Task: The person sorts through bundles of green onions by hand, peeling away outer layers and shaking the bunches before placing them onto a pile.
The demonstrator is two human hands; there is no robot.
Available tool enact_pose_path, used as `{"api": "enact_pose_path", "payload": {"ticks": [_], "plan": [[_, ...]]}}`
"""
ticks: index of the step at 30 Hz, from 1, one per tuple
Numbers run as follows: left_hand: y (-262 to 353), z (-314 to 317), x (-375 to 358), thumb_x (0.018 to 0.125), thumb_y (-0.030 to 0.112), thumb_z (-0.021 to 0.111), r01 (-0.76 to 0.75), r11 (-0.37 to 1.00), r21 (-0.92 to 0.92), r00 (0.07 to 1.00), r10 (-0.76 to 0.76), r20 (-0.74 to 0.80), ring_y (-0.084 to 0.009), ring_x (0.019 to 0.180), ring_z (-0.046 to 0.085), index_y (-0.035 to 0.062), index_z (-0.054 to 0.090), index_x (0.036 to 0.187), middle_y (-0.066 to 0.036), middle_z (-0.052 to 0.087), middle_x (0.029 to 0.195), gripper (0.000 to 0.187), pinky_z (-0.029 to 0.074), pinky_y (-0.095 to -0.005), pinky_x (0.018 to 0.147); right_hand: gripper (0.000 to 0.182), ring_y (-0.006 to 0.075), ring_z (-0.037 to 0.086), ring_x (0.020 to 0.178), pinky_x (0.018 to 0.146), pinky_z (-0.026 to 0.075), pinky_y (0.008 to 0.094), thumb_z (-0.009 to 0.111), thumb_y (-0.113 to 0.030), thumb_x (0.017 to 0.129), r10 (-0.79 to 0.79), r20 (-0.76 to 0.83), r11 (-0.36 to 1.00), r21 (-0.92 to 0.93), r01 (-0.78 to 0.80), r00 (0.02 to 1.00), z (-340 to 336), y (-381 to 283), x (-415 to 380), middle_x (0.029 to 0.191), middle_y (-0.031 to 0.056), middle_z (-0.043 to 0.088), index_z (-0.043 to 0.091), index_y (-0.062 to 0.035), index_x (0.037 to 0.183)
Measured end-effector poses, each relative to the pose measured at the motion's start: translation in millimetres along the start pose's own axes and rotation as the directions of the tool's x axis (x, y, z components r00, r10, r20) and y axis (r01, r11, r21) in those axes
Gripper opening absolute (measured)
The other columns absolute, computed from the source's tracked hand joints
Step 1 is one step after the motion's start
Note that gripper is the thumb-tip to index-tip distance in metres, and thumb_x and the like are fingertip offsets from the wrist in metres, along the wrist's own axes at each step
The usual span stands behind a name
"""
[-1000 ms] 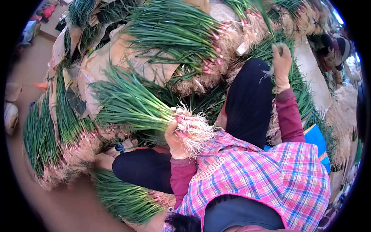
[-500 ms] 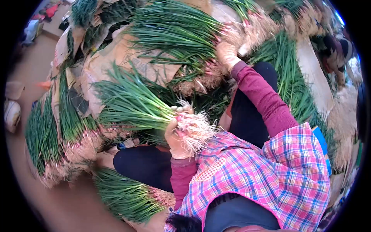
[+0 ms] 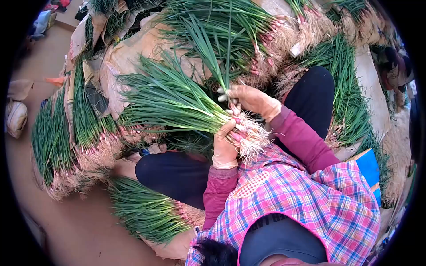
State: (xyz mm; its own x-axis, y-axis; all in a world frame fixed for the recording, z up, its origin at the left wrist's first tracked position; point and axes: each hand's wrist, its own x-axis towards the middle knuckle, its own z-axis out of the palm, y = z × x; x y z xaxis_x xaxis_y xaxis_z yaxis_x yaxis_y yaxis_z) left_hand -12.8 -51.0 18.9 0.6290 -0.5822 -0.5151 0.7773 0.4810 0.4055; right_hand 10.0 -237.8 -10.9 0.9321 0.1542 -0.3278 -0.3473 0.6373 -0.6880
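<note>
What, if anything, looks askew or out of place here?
Slightly askew: the stalks in the right hand point up the picture, while the bunch in the left hand fans leftward. Nothing else stands out.

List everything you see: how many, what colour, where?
Held bunch: one, green and white, centre
Stalks: a few, green, above centre
Pile: one, green and pink, top
Left bunches: several, green, left
Lower bunch: one, green, lower left
Right bunches: several, green, right, upper right
Sacking: several pieces, brown, throughout
Block: one, blue and tan, right
Bag: one, whitish, far left
Scrap: one, orange, upper left
Floor: one, brown, left
Blurred clutter: uncountable, mixed, far right
Apron: one, pink-blue check, bottom
Left hand: one, maroon-sleeved, around held bunch
Right hand: one, maroon-sleeved, around stalks
Legs: two, dark-clothed, mid-frame
</note>
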Motion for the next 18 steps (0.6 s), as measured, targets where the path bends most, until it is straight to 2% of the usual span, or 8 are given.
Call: {"api": "enact_pose_path", "payload": {"ticks": [6,9,10,11,13,15,17,18], "plan": [[0,-2,-2,0.082,0.0,0.056,-0.058,0.995,-0.082,0.998,0.06,0.031,-0.029,0.105,0.061,-0.0062,0.057,0.111,-0.018,0.062,0.11,0.03,0.048,-0.039,0.096,0.022,0.0021,0.044,0.045,0.041,0.034,0.0158,0.057,-0.019,0.095,0.029,-0.217,0.987,-0.148,-0.063,0.976,27,6,2,0.071,-0.0047,0.06,0.063,-0.003,0.109],[8,1,-10,0.079,0.005,0.06,0.013,1.0,-0.013,1.0,-0.013,-0.021,-0.028,0.102,0.062,-0.006,0.058,0.108,-0.017,0.063,0.107,0.031,0.054,-0.0389,0.086,0.014,0.0034,0.047,0.052,0.041,0.038,0.0169,0.053,-0.013,0.096,0.099,-0.301,0.975,0.219,-0.032,0.948,30,13,-1,0.068,-0.0025,0.055,0.062,-0.0025,0.094],[5,-13,-4,0.079,0.008,0.061,0.046,0.994,-0.098,0.998,-0.041,0.054,-0.0286,0.096,0.063,-0.0057,0.058,0.106,-0.018,0.063,0.105,0.031,0.056,-0.0389,0.08,0.017,0.0046,0.048,0.055,0.043,0.04,0.0184,0.048,-0.01,0.097,0.211,-0.187,0.839,0.538,-0.08,0.959,1,23,14,0.068,-0.0006,0.056,0.062,-0.0001,0.094],[12,19,-17,0.079,0.013,0.061,-0.093,0.995,-0.029,0.993,0.094,0.068,-0.0303,0.096,0.062,-0.0034,0.056,0.11,-0.018,0.061,0.107,0.036,0.055,-0.042,0.081,0.021,0.0047,0.046,0.053,0.045,0.042,0.019,0.046,-0.011,0.098,0.168,-0.194,0.861,0.506,-0.048,0.966,-14,28,22,0.069,-0.0008,0.057,0.062,0.0012,0.095],[11,11,-14,0.08,0.017,0.06,-0.094,0.976,-0.197,0.959,0.142,0.246,-0.0303,0.102,0.059,0.0,0.052,0.12,-0.017,0.059,0.112,0.044,0.052,-0.0437,0.087,0.023,0.0073,0.051,0.055,0.048,0.045,0.0204,0.053,-0.018,0.096,0.02,-0.136,0.99,-0.133,-0.039,0.99,-5,23,11,0.07,-0.0002,0.059,0.063,0.0018,0.094],[14,20,-18,0.079,0.018,0.063,-0.065,0.963,-0.261,0.959,0.133,0.25,-0.0255,0.103,0.055,0.0028,0.046,0.127,-0.013,0.054,0.114,0.053,0.047,-0.0408,0.093,0.034,0.0202,0.065,0.074,0.071,0.051,0.0338,0.066,-0.032,0.088,0.055,-0.197,0.692,-0.699,-0.18,0.979,16,5,-8,0.087,0.007,0.069,0.066,0.0003,0.098],[18,22,-17,0.079,0.017,0.064,-0.017,0.959,-0.284,0.947,0.107,0.303,-0.0242,0.099,0.054,0.0029,0.046,0.128,-0.011,0.053,0.11,0.054,0.047,-0.0402,0.09,0.036,0.0255,0.066,0.085,0.075,0.051,0.034,0.067,-0.033,0.087,-0.677,-0.126,0.069,-0.992,-0.108,0.725,-1,-28,-13,0.096,0.0109,0.07,0.065,-0.0002,0.102],[16,13,-14,0.079,0.016,0.064,-0.008,0.964,-0.264,0.97,0.071,0.233,-0.0228,0.1,0.052,0.0024,0.044,0.131,-0.01,0.053,0.108,0.058,0.047,-0.0382,0.09,0.035,0.0264,0.066,0.084,0.075,0.051,0.0339,0.068,-0.032,0.087,-0.739,-0.308,0.298,-0.947,-0.119,0.6,-1,-64,-15,0.095,0.0127,0.07,0.066,-0.0008,0.102]]}}
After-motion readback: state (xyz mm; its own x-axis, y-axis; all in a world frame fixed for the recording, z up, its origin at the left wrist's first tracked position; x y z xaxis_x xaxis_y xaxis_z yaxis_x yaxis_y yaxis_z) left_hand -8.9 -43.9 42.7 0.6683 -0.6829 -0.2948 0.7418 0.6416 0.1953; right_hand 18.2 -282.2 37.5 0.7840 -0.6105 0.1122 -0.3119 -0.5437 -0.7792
